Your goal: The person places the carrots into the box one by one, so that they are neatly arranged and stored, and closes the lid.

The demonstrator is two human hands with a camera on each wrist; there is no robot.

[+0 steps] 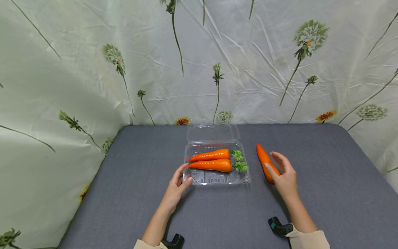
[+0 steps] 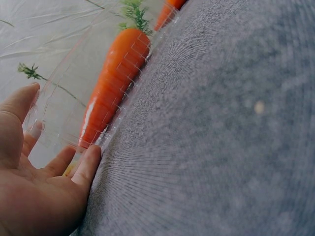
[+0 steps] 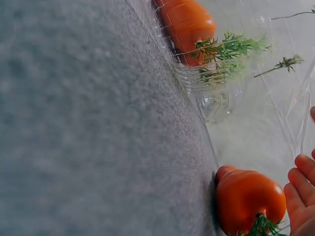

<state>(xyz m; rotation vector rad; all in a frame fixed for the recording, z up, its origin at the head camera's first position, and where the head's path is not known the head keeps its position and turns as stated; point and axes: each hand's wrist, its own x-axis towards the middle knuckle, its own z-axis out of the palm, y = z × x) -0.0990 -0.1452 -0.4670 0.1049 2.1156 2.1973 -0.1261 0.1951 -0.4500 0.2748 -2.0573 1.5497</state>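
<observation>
A clear plastic clamshell box (image 1: 202, 180) lies with its lid (image 1: 212, 132) tipped back. Two orange carrots with green tops, one nearer the front (image 1: 214, 165) and one behind it (image 1: 214, 154), lie side by side inside. My left hand (image 1: 175, 188) touches the box's left side near the front corner, fingers fairly straight in the left wrist view. Right of the box, a third carrot (image 1: 263, 159) rests on the table, tip pointing away. My right hand (image 1: 286, 178) hovers over its thick end, thumb across it in the head view. A gap separates the visible fingers (image 3: 301, 182) from this carrot.
Grey cloth covers the table (image 1: 136, 162). Behind it hangs a pale curtain (image 1: 248, 69) printed with dandelions, which also runs down the left side. Dark bands with cameras sit on both wrists, the right one (image 1: 280, 227) close above the tabletop.
</observation>
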